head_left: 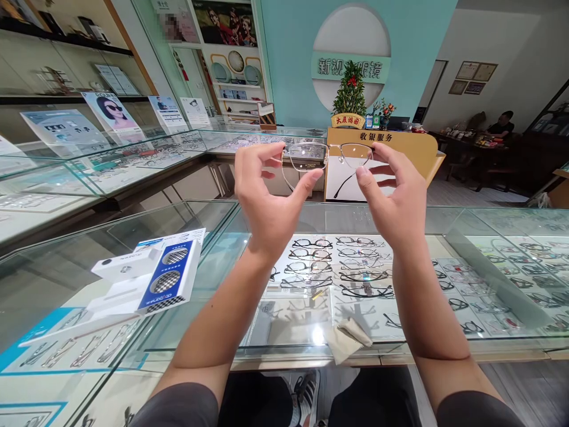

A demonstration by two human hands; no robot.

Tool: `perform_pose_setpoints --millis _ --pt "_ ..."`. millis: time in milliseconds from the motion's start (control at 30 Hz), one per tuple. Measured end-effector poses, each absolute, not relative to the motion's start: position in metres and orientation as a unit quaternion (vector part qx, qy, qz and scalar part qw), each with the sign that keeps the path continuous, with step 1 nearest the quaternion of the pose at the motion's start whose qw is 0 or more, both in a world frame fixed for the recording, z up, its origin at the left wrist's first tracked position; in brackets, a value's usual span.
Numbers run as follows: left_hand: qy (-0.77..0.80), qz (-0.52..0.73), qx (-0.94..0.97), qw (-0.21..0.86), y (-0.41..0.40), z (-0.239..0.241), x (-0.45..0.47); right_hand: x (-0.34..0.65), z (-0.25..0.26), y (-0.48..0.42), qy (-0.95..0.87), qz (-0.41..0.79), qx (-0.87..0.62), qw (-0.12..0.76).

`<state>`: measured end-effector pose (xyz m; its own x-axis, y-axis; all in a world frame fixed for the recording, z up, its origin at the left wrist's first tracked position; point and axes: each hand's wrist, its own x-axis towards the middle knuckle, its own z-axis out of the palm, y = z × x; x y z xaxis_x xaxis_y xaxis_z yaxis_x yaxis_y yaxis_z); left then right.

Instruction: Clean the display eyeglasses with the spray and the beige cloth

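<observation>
Item: thin-rimmed glasses, held up at chest height over a glass display counter.

Left hand: thumb and forefinger pinch the frame's left end; thumb tip under the lens rim, forefinger curled over the top. Other fingers bent, spread a little. The palm hides the hinge on that side.

Right hand: thumb and forefinger pinch the frame's right end, remaining fingers curled behind. The hinge there is also hidden by the fingers.

Glasses, detail: lenses clear, rim metal, light-coloured; bridge sits midway between the two thumbs. One dark temple tip hangs below the right thumb; a paler temple hangs beside the left thumb. Whether the temples are fully folded: can't tell.

Below the wrists: counter w/ rows of spectacle frames under the glass, packed close, black & thin-wire types; models too small to make out. Folded beige cleaning cloth lies on the glass, under and between the forearms.

Left of the left forearm: blue-white product boxes, stacked on the glass top; print unreadable.

Beyond the fingertips: cashier desk w/ small decorated tree. Seated person far right, partly hidden by furniture.
</observation>
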<state>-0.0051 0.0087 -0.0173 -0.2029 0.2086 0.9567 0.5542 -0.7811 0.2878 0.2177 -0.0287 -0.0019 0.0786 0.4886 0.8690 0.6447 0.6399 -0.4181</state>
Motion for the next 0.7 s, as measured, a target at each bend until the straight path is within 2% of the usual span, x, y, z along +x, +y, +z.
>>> perform_pose_setpoints --millis 367,700 --pt "-0.295 -0.696 -0.654 -0.031 0.021 -0.006 -0.021 0.221 0.001 -0.027 -0.665 -0.138 -0.373 0.632" --pt "-0.306 -0.694 -0.65 -0.048 0.028 -0.008 -0.021 0.221 0.001 -0.027 -0.662 -0.147 -0.38 0.629"
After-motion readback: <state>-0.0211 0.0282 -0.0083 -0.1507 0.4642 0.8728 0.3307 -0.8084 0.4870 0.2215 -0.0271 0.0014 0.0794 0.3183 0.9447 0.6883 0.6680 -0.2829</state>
